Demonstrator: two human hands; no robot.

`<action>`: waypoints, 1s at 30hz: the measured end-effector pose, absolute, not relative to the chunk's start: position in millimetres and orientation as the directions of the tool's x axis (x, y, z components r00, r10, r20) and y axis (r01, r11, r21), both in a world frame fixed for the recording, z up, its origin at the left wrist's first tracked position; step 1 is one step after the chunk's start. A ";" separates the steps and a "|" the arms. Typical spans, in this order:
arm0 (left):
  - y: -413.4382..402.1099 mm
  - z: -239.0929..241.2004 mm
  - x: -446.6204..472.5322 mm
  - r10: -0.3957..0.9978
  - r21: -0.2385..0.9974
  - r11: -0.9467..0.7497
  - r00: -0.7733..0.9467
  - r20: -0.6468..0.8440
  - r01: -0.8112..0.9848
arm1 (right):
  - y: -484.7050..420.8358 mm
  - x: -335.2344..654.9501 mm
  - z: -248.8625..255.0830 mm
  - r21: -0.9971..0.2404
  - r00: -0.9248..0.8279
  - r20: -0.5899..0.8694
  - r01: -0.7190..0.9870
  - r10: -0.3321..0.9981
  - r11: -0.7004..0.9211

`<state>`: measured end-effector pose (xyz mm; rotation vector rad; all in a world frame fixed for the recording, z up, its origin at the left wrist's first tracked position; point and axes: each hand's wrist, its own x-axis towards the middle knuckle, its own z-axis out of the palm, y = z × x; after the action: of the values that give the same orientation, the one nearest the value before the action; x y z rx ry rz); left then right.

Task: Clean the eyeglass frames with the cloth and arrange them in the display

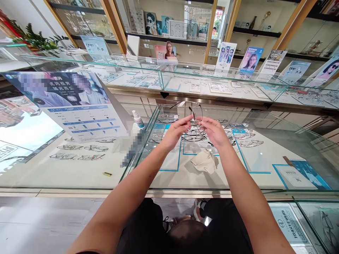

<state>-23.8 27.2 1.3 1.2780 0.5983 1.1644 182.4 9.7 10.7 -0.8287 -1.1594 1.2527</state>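
I hold a pair of thin metal-framed glasses (196, 113) up over the glass counter (265, 169) with both hands. My left hand (176, 131) pinches the frame from the left side. My right hand (214, 131) pinches it from the right. One lens stands upright above my fingers. Just below my hands a beige cleaning cloth (205, 161) lies crumpled on the counter top.
A small white spray bottle (138, 119) stands on the counter left of my hands. A large printed sign (79, 113) leans at the left. Several pairs of glasses lie inside the display cases. More glass counters and shelves with posters stand behind.
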 end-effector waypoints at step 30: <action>28.9 -4.2 -27.2 0.869 0.845 -0.482 0.005 0.494 0.234 | 6.2 176.7 8.3 -0.974 -0.148 0.210 -0.115 0.966 0.195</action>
<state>-27.2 28.9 -4.2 1.7425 1.1356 1.5100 176.7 6.2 8.3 -0.9050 -1.3396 1.2140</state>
